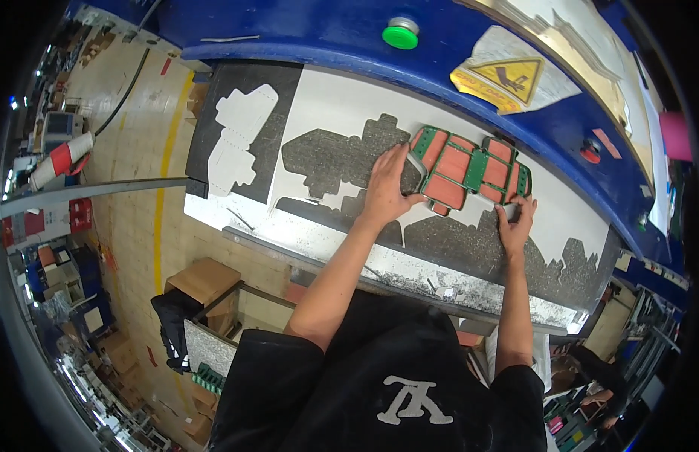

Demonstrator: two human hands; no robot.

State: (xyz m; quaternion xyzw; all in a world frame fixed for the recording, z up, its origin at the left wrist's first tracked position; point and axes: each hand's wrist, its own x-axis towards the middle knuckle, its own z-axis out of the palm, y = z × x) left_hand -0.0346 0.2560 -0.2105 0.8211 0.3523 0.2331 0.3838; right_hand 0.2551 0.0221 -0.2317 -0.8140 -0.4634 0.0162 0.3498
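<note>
A cutting die (pixel 475 170) with a green frame and salmon-pink foam pads lies over a white sheet (pixel 331 90) on the dark speckled board (pixel 440 237). My left hand (pixel 389 187) grips the die's left end, thumb along its near side and fingers toward the far side. At the near right corner, my right hand (pixel 517 224) has its bent fingers and thumb against the die's edge. Shapes are cut out of the sheet, and the dark board shows through them. A flat white cut piece (pixel 240 135) with tabbed edges rests on the board's left end.
Behind the board runs a blue machine beam (pixel 304 34) bearing a green push button (pixel 401 34), a yellow warning sign (pixel 508 75) and a red button (pixel 590 151). A metal bar (pixel 101 197) reaches in from the left. Below stands a cardboard box (pixel 204 280).
</note>
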